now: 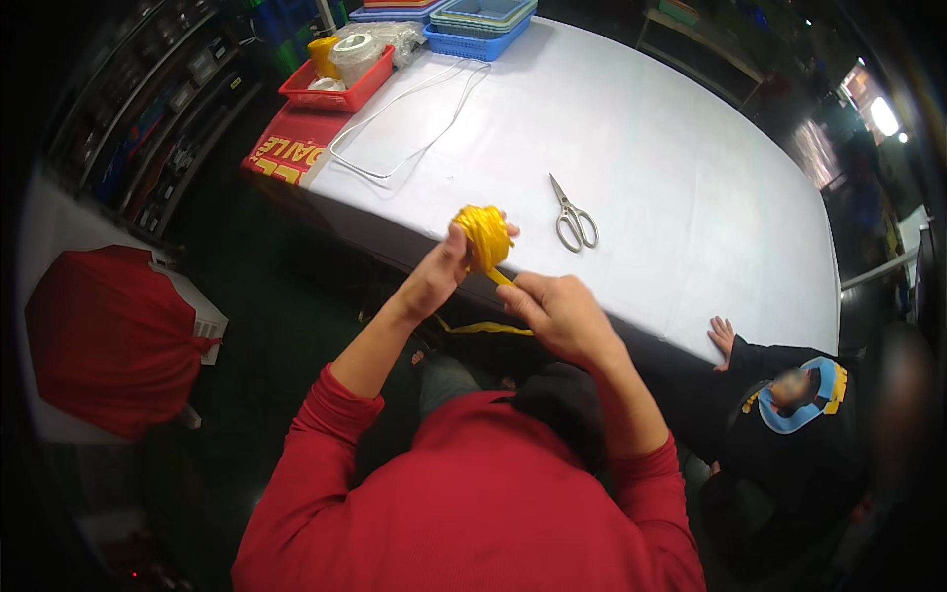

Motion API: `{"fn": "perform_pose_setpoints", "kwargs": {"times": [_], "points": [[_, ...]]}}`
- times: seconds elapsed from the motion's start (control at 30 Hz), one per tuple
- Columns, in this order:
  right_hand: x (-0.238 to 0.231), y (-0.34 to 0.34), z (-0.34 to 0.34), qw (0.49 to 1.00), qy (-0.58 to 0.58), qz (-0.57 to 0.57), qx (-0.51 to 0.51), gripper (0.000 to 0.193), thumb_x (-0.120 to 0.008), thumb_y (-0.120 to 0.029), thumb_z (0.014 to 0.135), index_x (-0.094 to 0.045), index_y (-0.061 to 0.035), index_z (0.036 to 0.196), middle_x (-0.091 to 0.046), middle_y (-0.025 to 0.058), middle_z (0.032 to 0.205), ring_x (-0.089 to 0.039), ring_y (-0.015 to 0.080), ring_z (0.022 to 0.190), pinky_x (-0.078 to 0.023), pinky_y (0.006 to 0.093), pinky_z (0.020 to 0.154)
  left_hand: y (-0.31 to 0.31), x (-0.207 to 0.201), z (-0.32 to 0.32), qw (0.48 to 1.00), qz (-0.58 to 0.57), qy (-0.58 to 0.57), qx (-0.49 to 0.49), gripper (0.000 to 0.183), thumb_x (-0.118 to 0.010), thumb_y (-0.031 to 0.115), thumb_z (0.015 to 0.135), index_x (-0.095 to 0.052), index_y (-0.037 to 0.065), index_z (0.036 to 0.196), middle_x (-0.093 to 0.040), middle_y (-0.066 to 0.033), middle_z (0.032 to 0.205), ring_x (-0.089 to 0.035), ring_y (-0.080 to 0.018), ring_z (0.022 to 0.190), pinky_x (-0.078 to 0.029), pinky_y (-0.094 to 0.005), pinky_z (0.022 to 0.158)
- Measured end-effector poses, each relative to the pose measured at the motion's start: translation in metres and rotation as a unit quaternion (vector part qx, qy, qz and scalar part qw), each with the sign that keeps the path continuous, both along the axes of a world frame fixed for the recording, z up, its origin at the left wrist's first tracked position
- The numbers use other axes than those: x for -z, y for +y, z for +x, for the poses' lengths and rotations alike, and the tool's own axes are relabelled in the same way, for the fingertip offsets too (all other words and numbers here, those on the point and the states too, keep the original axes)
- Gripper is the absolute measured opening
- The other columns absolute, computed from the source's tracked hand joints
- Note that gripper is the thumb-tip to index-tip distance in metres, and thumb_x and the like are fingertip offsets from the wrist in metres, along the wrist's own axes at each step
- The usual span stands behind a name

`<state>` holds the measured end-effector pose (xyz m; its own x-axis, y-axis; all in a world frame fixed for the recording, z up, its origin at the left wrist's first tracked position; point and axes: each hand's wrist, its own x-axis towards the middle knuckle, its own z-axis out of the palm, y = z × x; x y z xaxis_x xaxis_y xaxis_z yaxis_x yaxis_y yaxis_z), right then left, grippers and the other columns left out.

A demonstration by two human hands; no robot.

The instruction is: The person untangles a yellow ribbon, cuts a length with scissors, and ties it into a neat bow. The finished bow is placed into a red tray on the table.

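Observation:
A thick bundle of yellow plastic ribbon (482, 237) is wound in several turns around the fingers of my left hand (440, 271), just over the near edge of the table. Only the thumb and a fingertip show clear of the turns. My right hand (562, 311) is closed on the strand that leaves the bundle, pinching it between thumb and fingers. A loose length of the same ribbon hangs below, between my arms and over the dark floor. On the white table (681, 187), beyond my right hand, lies a pair of metal scissors (571, 217) with its point facing away.
A white wire loop (380, 176) lies on the table's left part. Behind it stand a red basket (340, 101) with rolls and stacked blue trays (473, 44). Another person's hand (722, 340) rests on the right edge. A red cloth-covered object (113, 335) stands at left.

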<state>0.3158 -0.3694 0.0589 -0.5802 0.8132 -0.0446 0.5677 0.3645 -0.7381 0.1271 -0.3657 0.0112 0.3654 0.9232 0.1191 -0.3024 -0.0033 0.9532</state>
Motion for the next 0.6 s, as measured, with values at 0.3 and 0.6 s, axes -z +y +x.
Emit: {"fn": "perform_pose_setpoints", "kwargs": {"times": [0.3,0.6], "points": [[0.012,0.05,-0.001,0.963,0.202,-0.177,0.012,0.041,-0.049,-0.039,0.09,-0.058,-0.0051,0.068,-0.038,-0.0038,0.049,-0.036,0.0044,0.045,-0.028,0.0218,0.042,-0.019,-0.013,0.015,0.949,-0.104,-0.057,0.293,0.1,-0.015,0.075,0.077,-0.038,-0.011,0.123,-0.058,-0.0162,0.104,-0.054,-0.03,0.104,-0.037,-0.0359,0.094],[0.055,0.012,0.003,0.948,0.252,-0.191,0.045,0.036,-0.046,-0.033,0.091,-0.056,-0.0026,0.073,-0.042,0.0005,0.05,-0.038,0.0101,0.045,-0.03,0.0265,0.044,0.017,-0.04,-0.031,0.946,-0.034,-0.307,-0.097,0.082,-0.027,0.062,0.087,-0.024,-0.006,0.132,-0.038,-0.0204,0.13,-0.035,-0.0298,0.124,-0.027,-0.0379,0.104]]}}
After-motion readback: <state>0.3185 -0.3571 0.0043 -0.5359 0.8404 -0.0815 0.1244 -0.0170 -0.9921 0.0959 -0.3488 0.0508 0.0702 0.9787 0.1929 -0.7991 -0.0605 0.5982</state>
